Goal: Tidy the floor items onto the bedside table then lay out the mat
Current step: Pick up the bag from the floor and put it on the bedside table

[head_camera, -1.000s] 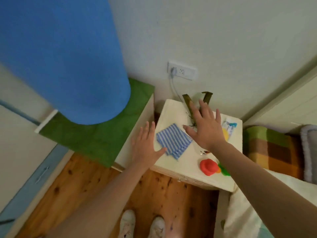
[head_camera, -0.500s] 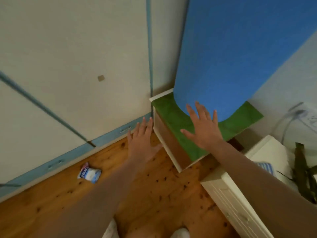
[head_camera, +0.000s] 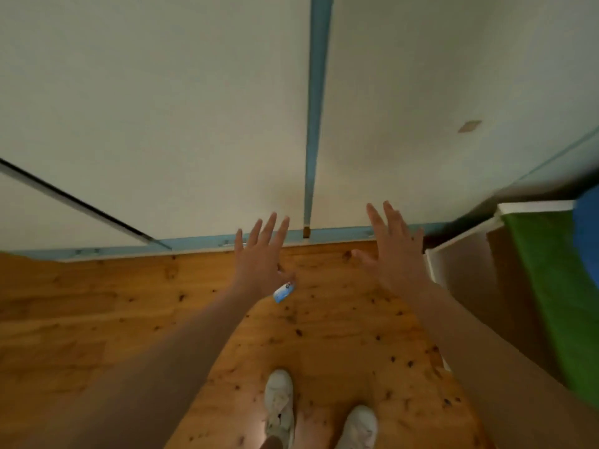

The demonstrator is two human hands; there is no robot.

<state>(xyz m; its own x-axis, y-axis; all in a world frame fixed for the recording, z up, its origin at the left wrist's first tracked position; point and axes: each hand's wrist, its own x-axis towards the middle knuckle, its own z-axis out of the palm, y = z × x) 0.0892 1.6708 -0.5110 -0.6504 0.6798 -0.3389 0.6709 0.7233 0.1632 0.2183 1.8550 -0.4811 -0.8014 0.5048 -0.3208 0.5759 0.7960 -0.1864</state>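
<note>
A small blue and white packet [head_camera: 284, 291] lies on the wooden floor [head_camera: 324, 335] near the wall, partly hidden under my left hand. My left hand [head_camera: 261, 257] hovers above it, fingers spread, holding nothing. My right hand [head_camera: 393, 251] is stretched out to the right of it, also spread and empty. A sliver of the rolled blue mat [head_camera: 588, 228] shows at the right edge, standing on a green-topped cabinet [head_camera: 551, 286]. The bedside table is out of view.
Cream wardrobe doors with blue trim [head_camera: 316, 124] fill the upper half, with a blue skirting strip [head_camera: 194, 243] along the floor. My white shoes [head_camera: 280, 406] stand at the bottom centre. The cabinet's side [head_camera: 463, 280] closes off the right.
My view has swung left, away from the bedside table and the blue mat, toward the wardrobe doors. The packet on the floor now lies just under my left hand. Both hands stay spread.
</note>
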